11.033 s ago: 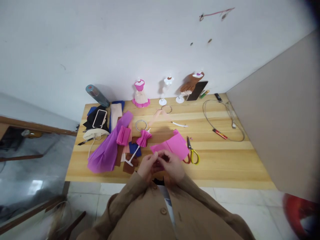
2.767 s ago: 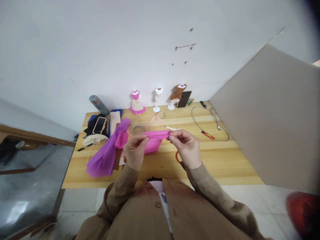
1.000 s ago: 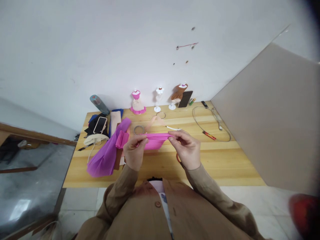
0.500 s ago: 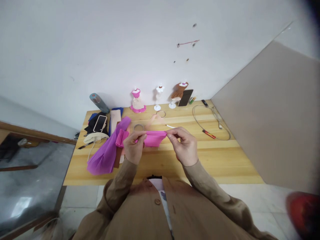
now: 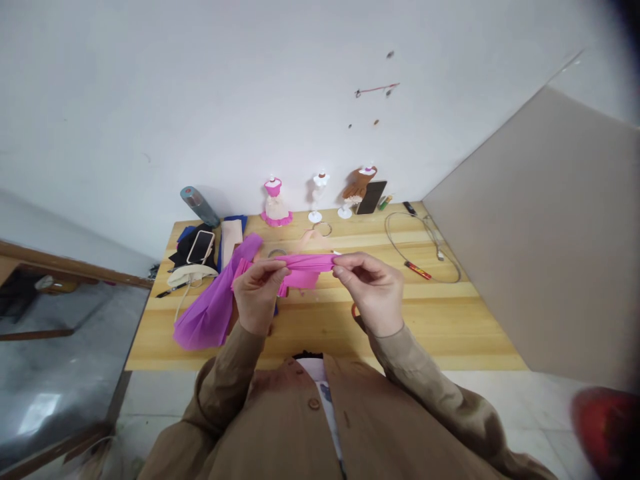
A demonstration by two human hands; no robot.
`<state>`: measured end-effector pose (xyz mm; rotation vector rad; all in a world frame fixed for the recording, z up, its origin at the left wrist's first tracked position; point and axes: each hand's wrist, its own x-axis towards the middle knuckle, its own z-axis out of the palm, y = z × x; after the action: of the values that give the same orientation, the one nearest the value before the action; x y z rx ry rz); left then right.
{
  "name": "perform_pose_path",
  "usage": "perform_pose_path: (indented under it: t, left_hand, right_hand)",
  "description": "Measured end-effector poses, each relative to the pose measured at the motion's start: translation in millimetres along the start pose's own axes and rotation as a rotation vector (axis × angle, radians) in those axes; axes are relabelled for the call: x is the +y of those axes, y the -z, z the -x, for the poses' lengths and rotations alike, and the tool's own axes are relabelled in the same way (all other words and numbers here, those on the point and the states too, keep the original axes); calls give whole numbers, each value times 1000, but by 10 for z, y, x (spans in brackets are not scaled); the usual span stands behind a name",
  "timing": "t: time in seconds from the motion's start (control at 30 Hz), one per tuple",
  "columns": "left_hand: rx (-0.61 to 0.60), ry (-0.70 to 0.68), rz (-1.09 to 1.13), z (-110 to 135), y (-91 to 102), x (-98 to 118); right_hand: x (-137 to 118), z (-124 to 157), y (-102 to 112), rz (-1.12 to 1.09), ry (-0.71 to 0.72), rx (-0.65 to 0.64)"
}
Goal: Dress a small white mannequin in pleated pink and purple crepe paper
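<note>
Stretched between my two hands is a strip of bright pink crepe paper, folded along its top edge, with a loose flap hanging below. My left hand pinches its left end between thumb and fingers. At the other end my right hand grips it the same way. Purple crepe paper lies on the table just left of my left hand. Part of an orange ring-shaped handle shows beside my right hand; the rest is hidden.
Along the wall stand a pink-and-cream dressed mannequin, a bare white mannequin and a brown-dressed mannequin. A blue bottle and a phone are at left on the wooden table. A looped cable and red lighter lie right.
My hands have moved slightly apart, the left one going further left. The pink paper between them looks longer and narrower along its top fold. An orange handle now shows beside my right hand.
</note>
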<state>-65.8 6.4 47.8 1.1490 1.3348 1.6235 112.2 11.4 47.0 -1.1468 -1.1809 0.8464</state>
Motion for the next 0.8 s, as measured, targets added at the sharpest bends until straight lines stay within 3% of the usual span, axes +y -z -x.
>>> perform_pose_path:
  t: [0.17,0.37,0.8]
  left_hand:
    - [-37,-108,9,-130,-59,102]
    - [-74,-138,11,-230,-93,197]
    - [70,-113,73,84,-101,-29]
  right_hand:
    - [-123,-81,-10,-19,77,31]
    - [-154,-139,16,39,155,45]
    - [-37,38,70,120,240,-9]
